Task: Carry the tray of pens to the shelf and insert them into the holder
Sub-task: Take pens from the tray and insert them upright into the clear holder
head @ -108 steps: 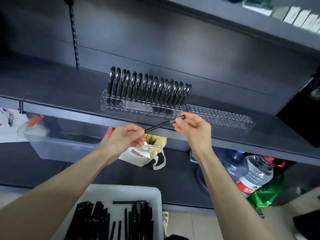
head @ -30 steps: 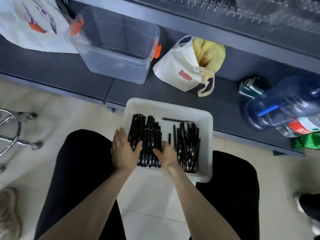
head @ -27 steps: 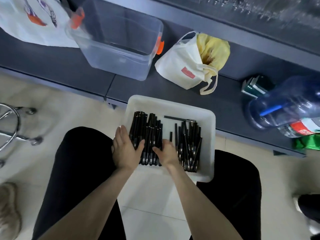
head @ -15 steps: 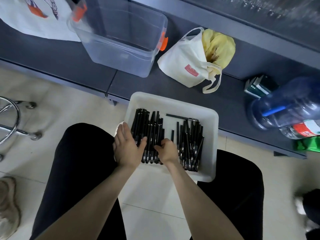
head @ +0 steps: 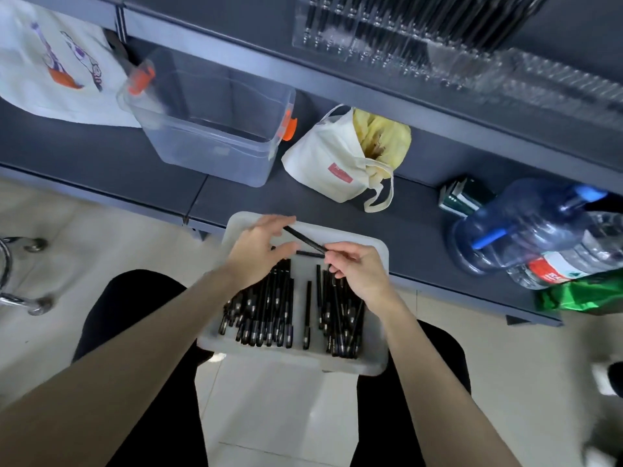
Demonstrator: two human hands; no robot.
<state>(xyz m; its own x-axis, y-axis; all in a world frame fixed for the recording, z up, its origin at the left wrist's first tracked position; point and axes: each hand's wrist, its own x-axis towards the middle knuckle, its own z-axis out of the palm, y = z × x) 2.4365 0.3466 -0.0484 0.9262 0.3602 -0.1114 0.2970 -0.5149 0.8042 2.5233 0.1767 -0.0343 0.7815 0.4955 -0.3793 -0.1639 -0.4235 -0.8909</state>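
A white tray (head: 374, 360) rests on my lap, with several black pens (head: 269, 311) lying lengthwise in it. Above the tray's far end a single black pen (head: 303, 239) is held slanted between both hands. My left hand (head: 258, 251) pinches its far end, and my right hand (head: 359, 269) pinches its near end with curled fingers. The clear pen holder (head: 397, 45) stands on the upper shelf at the top of the view, blurred, with a row of black pens standing in its left part.
On the lower dark shelf stand a clear storage bin (head: 212, 123) with orange latches, a white cloth bag (head: 340, 160) with yellow contents, and large water bottles (head: 529, 227) at the right. A printed white bag (head: 50, 65) lies far left. Chair legs (head: 20, 274) stand on the tiled floor.
Both hands rose from the pile in the tray and now hold one pen between them above its far end. The view has tilted up, so the holder shows at the top.
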